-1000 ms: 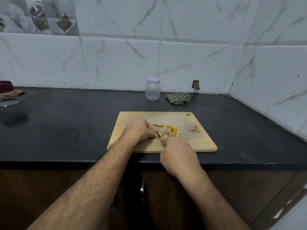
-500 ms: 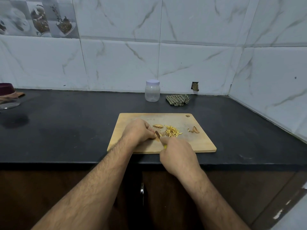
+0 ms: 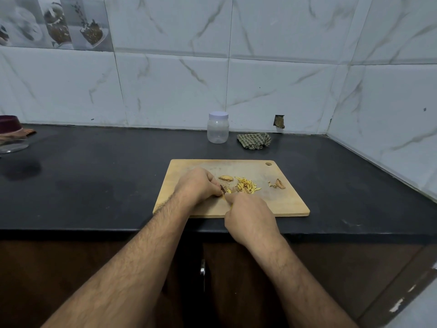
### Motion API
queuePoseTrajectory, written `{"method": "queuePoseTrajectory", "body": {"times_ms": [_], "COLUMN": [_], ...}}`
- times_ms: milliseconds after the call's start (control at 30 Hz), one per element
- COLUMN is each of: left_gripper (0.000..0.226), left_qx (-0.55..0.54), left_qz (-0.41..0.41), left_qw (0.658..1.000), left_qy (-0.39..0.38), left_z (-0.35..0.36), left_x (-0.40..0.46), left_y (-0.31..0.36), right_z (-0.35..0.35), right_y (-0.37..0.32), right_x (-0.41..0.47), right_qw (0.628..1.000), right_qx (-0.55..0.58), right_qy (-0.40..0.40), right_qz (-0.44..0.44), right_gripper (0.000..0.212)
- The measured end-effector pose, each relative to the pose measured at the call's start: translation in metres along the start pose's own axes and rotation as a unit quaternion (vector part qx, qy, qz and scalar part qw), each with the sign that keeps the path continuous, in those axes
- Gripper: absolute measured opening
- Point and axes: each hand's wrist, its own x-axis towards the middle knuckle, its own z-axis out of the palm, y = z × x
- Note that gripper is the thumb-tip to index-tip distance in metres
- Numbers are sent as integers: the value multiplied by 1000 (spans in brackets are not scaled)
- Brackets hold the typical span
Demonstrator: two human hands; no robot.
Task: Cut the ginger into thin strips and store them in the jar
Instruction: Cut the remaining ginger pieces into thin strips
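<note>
- Far left edge of the frame, a maroon bowl (image 3: 8,124) sits on the black countertop (image 3: 94,185), well apart from the work.
- Left of centre, the left hand (image 3: 196,185) rests on the wooden cutting board (image 3: 283,204), fingers curled and pressed together over a small ginger piece (image 3: 228,190), of which only a yellow sliver shows at the fingertips.
- Touching that spot, a short dark bit of knife blade (image 3: 222,189) shows between the two hands.
- Just right of it and lower, the right hand (image 3: 250,218) is closed in a fist around the knife's handle, which is hidden apart from a yellowish trace at the knuckles.
- Above the hands, an uncut ginger slice (image 3: 225,178) lies on the board; beside it to the right sits the pile of cut strips (image 3: 247,185).
- Top centre, against the tiled wall, the clear plastic jar (image 3: 218,127) stands upright with its white lid on, well apart from the board.
- Right of the jar lies a crumpled checked cloth (image 3: 254,141); on the board's right part lie brown peel scraps (image 3: 278,184).
- Judging by look, the ginger is light, firm and fibrous, and damp where cut, so it may slip; best pinned flat-side down with fingertips tucked back from the blade. The strips are thin and likely to scatter, so gather them in a pinch or scoop.
</note>
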Motion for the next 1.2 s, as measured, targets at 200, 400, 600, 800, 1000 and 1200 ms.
{"method": "queuePoseTrajectory", "body": {"times_ms": [200, 400, 600, 800, 1000, 1200], "left_gripper": [3, 6, 5, 5, 5, 7], "left_qx": [4, 1, 1, 0, -4, -5], "left_qz": [0, -5, -5, -10, -13, -9], "left_qw": [1000, 1000, 1000, 1000, 1000, 1000], "left_qy": [3, 20, 26, 20, 21, 20], "left_z": [-1, 2, 2, 2, 2, 3], "left_x": [-2, -2, -2, -1, -1, -1], "left_y": [0, -3, -3, -2, -2, -3], "right_z": [1, -1, 1, 1, 2, 2], "right_y": [11, 7, 5, 8, 5, -1], "right_x": [-16, -14, -8, -4, 0, -3], "right_qw": [1000, 999, 999, 999, 1000, 1000], "right_qx": [-9, 15, 24, 31, 29, -11], "right_qy": [-4, 30, 20, 14, 7, 9], "right_qz": [2, -11, -6, -11, 2, -12], "right_gripper": [44, 49, 53, 53, 54, 47]}}
